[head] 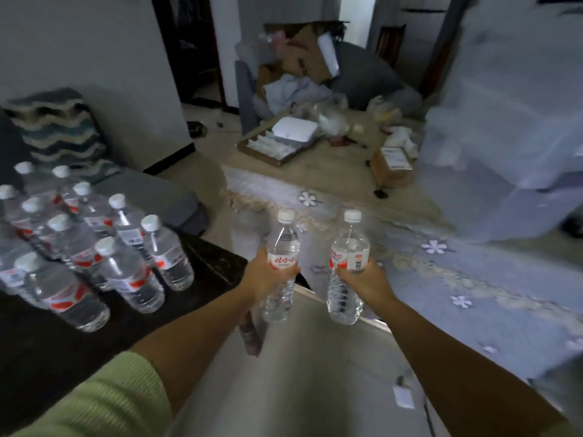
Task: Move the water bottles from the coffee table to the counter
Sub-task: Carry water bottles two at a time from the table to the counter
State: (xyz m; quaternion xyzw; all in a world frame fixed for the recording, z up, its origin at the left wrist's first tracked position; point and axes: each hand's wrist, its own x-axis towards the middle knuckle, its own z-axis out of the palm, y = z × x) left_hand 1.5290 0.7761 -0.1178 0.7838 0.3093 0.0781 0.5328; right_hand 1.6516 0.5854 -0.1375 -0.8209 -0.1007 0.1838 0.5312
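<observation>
Each hand grips one upright water bottle at its label — left hand (263, 274) round the left bottle (281, 266), right hand (367, 280) round the right bottle (347, 269). Left, more bottles (94, 247) crowd a dark surface (47, 357); beyond, a floral-clothed table (473, 279).

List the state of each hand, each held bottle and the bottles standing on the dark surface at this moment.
left hand: grips a bottle at its label
right hand: grips a bottle at its label
left bottle: upright, capped, held in the air
right bottle: upright, capped, held in the air
group of bottles: upright, capped, standing close together on the dark surface
</observation>
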